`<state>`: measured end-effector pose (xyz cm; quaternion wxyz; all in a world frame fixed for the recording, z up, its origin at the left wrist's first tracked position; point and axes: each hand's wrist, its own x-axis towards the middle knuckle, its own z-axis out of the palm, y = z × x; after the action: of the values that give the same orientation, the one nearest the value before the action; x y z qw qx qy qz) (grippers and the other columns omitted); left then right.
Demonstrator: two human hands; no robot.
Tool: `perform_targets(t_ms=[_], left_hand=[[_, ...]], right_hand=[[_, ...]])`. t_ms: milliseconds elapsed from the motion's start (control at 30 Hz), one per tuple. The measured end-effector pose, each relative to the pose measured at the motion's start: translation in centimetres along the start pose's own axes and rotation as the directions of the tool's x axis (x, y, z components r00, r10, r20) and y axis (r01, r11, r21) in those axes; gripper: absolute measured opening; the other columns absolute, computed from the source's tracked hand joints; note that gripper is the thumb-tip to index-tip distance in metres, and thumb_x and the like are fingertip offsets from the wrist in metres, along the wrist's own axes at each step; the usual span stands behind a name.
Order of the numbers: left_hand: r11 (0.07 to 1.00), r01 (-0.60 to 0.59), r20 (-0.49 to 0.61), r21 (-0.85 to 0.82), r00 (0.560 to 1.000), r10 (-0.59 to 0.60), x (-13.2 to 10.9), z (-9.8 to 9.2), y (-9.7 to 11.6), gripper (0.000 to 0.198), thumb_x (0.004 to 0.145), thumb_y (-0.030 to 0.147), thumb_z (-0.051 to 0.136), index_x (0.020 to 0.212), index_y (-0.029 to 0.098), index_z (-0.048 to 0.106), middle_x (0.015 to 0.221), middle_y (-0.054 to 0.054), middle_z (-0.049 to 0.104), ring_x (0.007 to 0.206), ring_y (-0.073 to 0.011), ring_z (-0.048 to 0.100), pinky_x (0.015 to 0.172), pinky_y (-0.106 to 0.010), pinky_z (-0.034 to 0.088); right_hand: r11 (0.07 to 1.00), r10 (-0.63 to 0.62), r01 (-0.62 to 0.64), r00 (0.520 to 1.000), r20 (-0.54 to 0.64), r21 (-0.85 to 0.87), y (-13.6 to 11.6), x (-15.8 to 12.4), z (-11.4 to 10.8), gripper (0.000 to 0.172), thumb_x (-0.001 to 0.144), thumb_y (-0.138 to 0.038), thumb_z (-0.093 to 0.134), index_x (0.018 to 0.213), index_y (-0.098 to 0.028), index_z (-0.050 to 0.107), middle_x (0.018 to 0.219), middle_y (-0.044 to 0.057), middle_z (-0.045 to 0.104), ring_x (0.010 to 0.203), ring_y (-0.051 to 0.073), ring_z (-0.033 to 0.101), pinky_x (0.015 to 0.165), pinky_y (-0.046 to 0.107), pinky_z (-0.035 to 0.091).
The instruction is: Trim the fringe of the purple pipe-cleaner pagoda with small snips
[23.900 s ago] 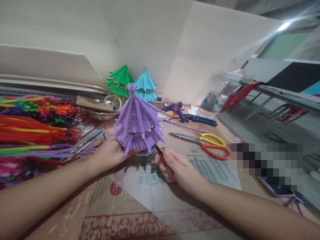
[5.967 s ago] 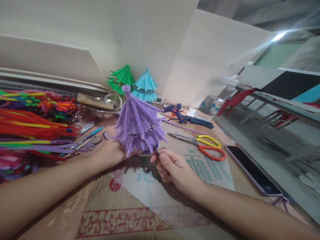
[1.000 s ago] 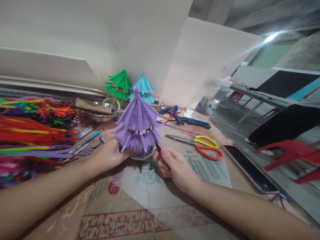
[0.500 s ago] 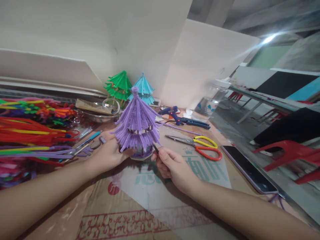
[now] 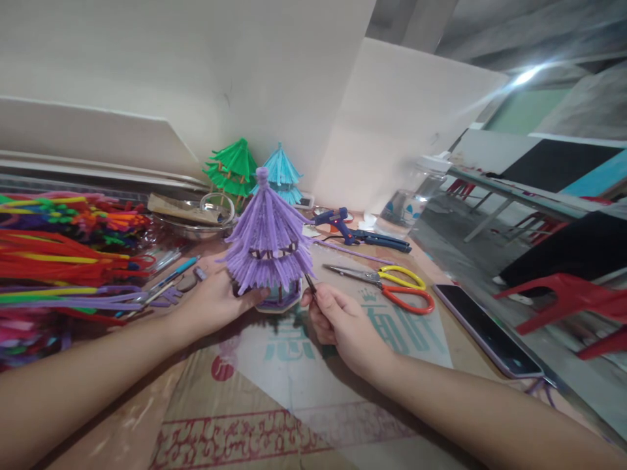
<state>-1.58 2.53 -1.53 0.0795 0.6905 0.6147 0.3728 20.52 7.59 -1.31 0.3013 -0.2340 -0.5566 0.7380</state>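
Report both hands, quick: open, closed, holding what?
Left hand: holding the purple model low, fingers mostly hidden.
Right hand: closed on a thin dark tool, tip near the model.

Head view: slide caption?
Left hand holds a purple model, right hand a dark tool near its eaves; scissors lie to the right.

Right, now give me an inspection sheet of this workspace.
Surface: table with a printed sheet.
Job's things: purple model, upright, two roof tiers; slim dark tool, tip near the lower roof fringe, contact unclear.
Clutter: pipe cleaner bundles left; scissors, glue gun and phone right; green model and light-blue model behind.
Hands: left hand holds the purple model low down; right hand pinches the tool in its fingers.
Cables: possible dark cord by the glue gun, too small to confirm.
Surroundings: red chair and another person's dark-clothed leg beyond the table, right.
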Motion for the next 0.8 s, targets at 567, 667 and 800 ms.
perform_targets(t_ms=[567,667,800], left_hand=[[1.0,-0.009,0.015,0.016,1.0,0.008,-0.09,0.02,0.13,0.043,0.086,0.055,0.052,0.106,0.019,0.064,0.116,-0.009,0.07,0.114,-0.0302,0.062,0.105,-0.045,0.046],[1.0,0.009,0.008,0.02,1.0,-0.009,-0.08,-0.02,0.29,0.047,0.085,0.057,0.051,0.109,0.018,0.063,0.114,-0.01,0.07,0.113,-0.0308,0.063,0.105,-0.045,0.047],[1.0,0.007,-0.013,0.017,1.0,-0.006,0.02,-0.05,0.35,0.048,0.084,0.056,0.052,0.108,0.017,0.064,0.113,-0.011,0.071,0.112,-0.0318,0.063,0.103,-0.044,0.049]], right_hand=[[1.0,-0.012,0.012,1.0,-0.023,0.013,0.16,0.15,-0.03,0.05,0.073,-0.066,0.069,0.077,-0.018,0.056,0.048,-0.011,0.031,0.04,0.005,0.019,0.039,0.02,0.013],[1.0,-0.004,0.004,1.0,-0.011,0.031,0.16,0.11,-0.03,0.051,0.073,-0.066,0.069,0.078,-0.017,0.057,0.049,-0.011,0.034,0.04,0.005,0.019,0.039,0.02,0.014],[0.999,0.014,-0.014,1.0,-0.005,0.053,0.1,0.03,0.02,0.051,0.07,-0.065,0.073,0.075,-0.018,0.055,0.05,-0.011,0.032,0.041,0.005,0.018,0.04,0.02,0.014]])
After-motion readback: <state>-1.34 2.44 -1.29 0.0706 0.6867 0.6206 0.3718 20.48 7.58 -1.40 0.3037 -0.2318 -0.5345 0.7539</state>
